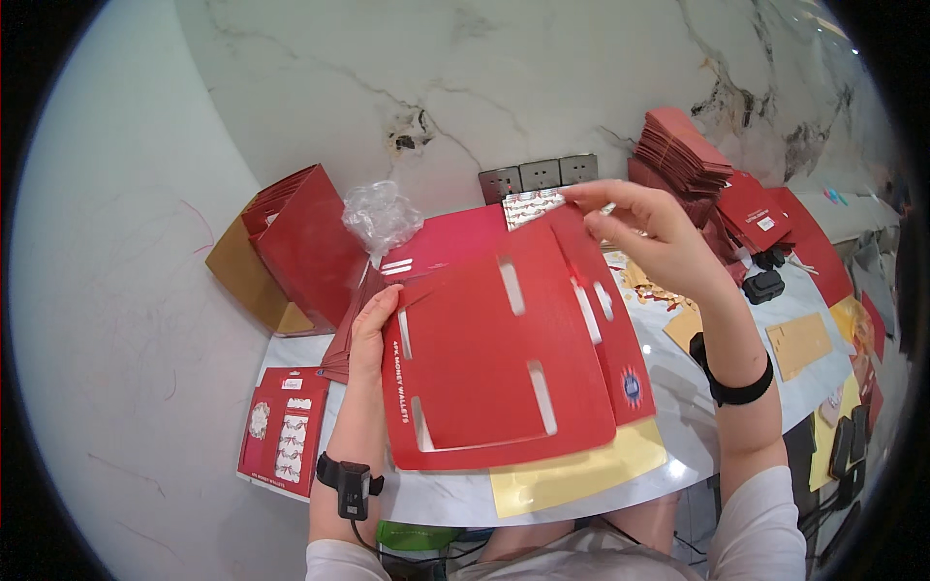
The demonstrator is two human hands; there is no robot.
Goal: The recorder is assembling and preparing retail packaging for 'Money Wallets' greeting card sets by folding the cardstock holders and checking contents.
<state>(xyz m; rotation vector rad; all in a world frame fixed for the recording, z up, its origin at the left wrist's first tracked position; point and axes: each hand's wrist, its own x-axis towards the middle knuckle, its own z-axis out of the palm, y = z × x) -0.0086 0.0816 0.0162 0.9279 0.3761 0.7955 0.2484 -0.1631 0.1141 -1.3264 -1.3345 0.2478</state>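
A red card folder (484,358) with several cut slots is tilted up in front of me. Its right-hand flap (620,358) has a hanging hole and a small blue badge. My left hand (370,334) grips the folder's left edge, thumb in front, its other fingers mostly hidden. At the folder's upper right corner is my right hand (635,223), thumb and forefinger apart; whether they touch the card I cannot tell. Behind the folder lie a flat pinkish-red card (450,237) and a silvery patterned sheet (531,206). Beneath its lower edge is a yellow sheet (581,474).
An open box of red cards (310,242) and crumpled clear plastic (383,215) stand at the left. Below them lies a finished-looking red pack (283,431). Stacked red folders (683,160), a black device (763,286) and a tan card (799,346) occupy the right. Wall sockets (540,175) are behind.
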